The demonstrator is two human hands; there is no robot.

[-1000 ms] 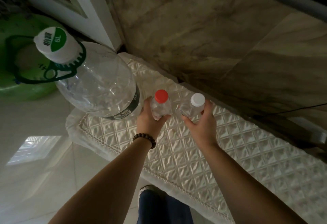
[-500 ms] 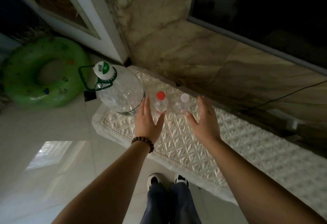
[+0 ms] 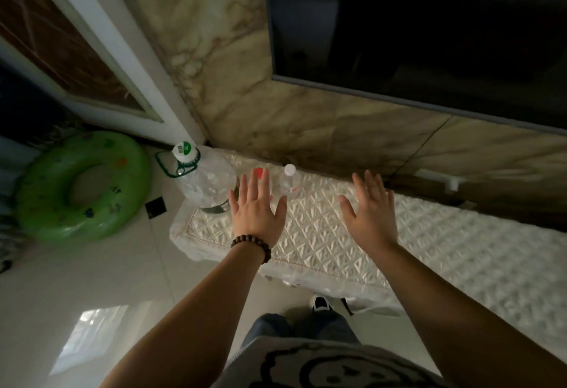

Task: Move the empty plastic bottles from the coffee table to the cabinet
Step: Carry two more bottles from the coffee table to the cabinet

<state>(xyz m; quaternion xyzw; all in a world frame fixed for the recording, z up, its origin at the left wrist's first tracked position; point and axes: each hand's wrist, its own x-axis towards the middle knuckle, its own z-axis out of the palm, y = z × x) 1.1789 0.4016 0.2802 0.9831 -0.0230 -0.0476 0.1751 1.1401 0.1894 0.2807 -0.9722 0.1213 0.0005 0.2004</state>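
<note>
Two small clear plastic bottles stand upright on the cabinet's white quilted cover (image 3: 322, 234). The red-capped bottle (image 3: 259, 173) is mostly hidden behind the fingers of my left hand (image 3: 256, 211). The white-capped bottle (image 3: 289, 182) stands just to its right, in plain sight. A large clear 6L jug (image 3: 202, 182) with a green handle stands at the cabinet's left end. Both hands are raised, flat and empty with fingers spread. My right hand (image 3: 369, 209) hovers well to the right of the white-capped bottle.
A marble wall runs behind the cabinet, with a dark television screen (image 3: 414, 25) mounted above it. A green swim ring (image 3: 79, 185) lies on the glossy tiled floor to the left, near a white door frame (image 3: 122, 50). My legs and shoes (image 3: 320, 303) stand at the cabinet's front edge.
Both hands let go of the small bottles, which now stand on the cabinet. The hands opened and drew back, the right one moving off to the right. The camera rose and pulled away.
</note>
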